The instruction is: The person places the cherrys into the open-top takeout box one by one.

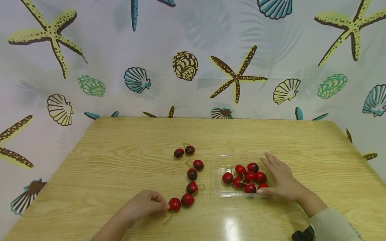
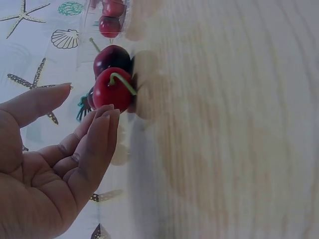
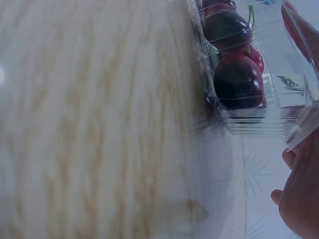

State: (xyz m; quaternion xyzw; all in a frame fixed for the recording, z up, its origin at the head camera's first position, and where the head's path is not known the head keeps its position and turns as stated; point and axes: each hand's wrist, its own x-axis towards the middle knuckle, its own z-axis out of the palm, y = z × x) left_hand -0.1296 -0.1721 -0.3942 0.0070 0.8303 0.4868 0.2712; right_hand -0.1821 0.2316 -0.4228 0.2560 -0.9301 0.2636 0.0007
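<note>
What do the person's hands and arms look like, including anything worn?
The left hand and right hand are bare; no gloves or rings show. The right sleeve is plain pale beige, with a black item by its cuff, only partly visible.

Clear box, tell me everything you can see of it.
The box is see-through, shallow and rectangular, apparently plastic, with ridged walls. It sits flat on the table, right of the loose cherries, and holds a cluster of red cherries. The right hand spans its right end, apparently touching it.
</note>
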